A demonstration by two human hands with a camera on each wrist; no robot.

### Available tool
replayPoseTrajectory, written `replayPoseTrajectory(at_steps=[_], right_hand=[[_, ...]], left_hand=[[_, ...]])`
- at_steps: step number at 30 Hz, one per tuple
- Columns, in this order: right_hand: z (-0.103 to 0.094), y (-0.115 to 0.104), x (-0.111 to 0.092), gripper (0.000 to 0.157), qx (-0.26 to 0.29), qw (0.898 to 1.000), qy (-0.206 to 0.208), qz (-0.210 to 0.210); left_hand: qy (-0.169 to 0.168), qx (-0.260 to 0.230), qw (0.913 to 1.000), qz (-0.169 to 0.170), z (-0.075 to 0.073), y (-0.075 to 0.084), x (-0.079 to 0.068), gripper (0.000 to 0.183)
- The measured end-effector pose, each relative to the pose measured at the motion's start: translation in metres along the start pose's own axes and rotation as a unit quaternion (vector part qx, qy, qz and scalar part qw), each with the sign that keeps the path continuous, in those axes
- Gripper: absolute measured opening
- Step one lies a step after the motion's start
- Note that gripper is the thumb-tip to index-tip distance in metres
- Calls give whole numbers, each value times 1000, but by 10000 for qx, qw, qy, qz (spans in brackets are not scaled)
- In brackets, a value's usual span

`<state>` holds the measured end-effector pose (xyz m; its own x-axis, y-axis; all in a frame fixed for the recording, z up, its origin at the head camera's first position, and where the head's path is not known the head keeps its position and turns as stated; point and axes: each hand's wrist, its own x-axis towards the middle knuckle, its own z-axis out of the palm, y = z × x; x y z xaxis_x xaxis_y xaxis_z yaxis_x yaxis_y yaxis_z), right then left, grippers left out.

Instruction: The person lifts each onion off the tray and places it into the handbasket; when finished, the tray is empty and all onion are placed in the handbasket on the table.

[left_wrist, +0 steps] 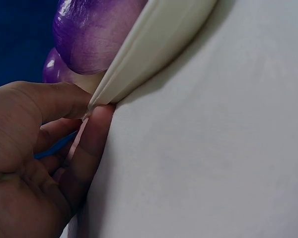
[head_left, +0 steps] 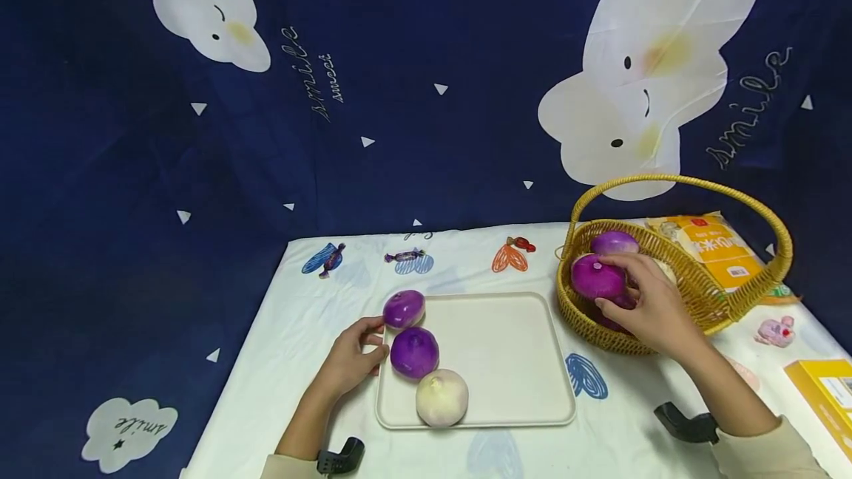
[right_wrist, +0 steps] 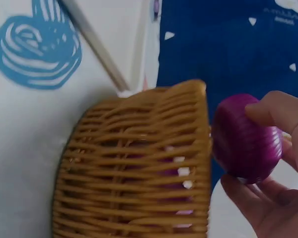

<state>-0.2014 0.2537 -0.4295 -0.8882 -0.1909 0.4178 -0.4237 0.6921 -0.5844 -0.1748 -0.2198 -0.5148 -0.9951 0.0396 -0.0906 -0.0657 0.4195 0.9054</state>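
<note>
My right hand (head_left: 648,305) holds a purple onion (head_left: 594,277) between thumb and fingers at the near left rim of the wicker basket (head_left: 586,327). The right wrist view shows this onion (right_wrist: 246,139) beyond the basket's woven wall (right_wrist: 134,163). Another purple onion (head_left: 614,242) lies in the basket, and a pale one is partly hidden behind my hand. My left hand (head_left: 353,361) pinches the left rim of a cream tray (head_left: 499,361); the left wrist view shows thumb and finger at that rim (left_wrist: 139,54). Along the tray's left side sit two purple onions (head_left: 414,353) and a white onion (head_left: 442,398).
An orange-yellow packet (head_left: 715,253) lies behind the basket. Wrapped candies (head_left: 333,261) are spread along the table's back edge. A pink figure (head_left: 776,332) and a yellow box (head_left: 825,398) are at the right. The basket's tall handle (head_left: 699,182) arches above it.
</note>
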Motion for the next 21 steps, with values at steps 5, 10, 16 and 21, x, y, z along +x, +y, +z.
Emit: replayPoseTrajectory(at_steps=[5, 10, 16, 21], right_hand=[[7, 9, 0, 63, -434, 9984, -345, -89], [14, 13, 0, 59, -518, 9969, -536, -262], [21, 11, 2, 52, -518, 9967, -510, -358], [28, 1, 2, 42, -272, 9983, 271, -439]], left_hand=[[36, 72, 10000, -13, 0, 0, 1, 48], [64, 59, 10000, 35, 2, 1, 1, 48], [62, 31, 10000, -45, 1, 1, 2, 48], [103, -8, 9999, -46, 1, 12, -4, 47]])
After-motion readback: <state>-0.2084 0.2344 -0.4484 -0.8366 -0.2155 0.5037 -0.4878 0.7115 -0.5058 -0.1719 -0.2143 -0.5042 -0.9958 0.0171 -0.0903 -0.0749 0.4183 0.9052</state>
